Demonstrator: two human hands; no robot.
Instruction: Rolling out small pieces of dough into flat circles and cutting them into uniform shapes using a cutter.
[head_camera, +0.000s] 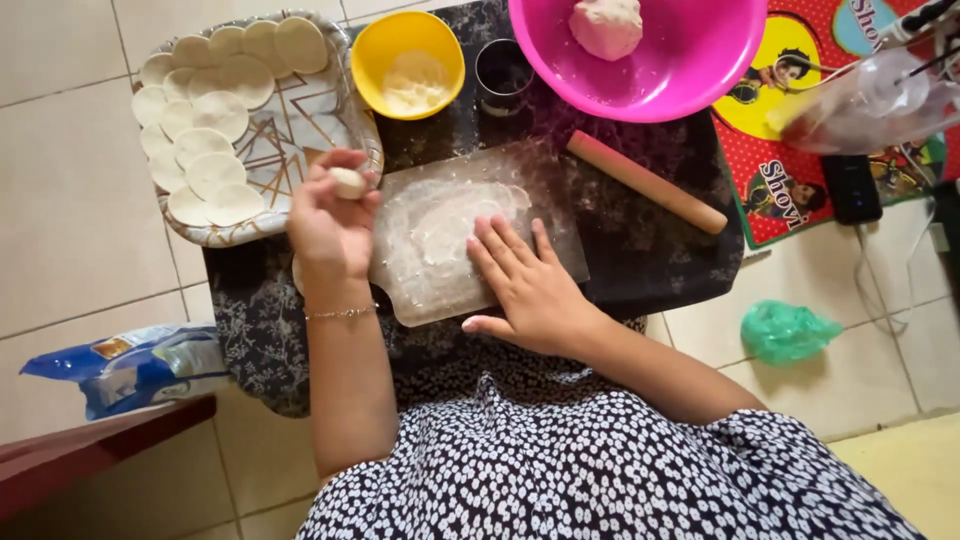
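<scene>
Nearest me, right hand (530, 285) lies flat, fingers spread, palm down on the floured clear plastic rolling board (440, 270), holding nothing. Left hand (330, 225) is raised at the board's left edge, its grip closed lightly round a small pale dough ball (348, 182). Patterned tray of cut dough rounds (300, 120) sits far left; wooden rolling pin (645, 182) far right on the dark cloth. My judgement: keep the board pinned, set the ball on the floured middle.
</scene>
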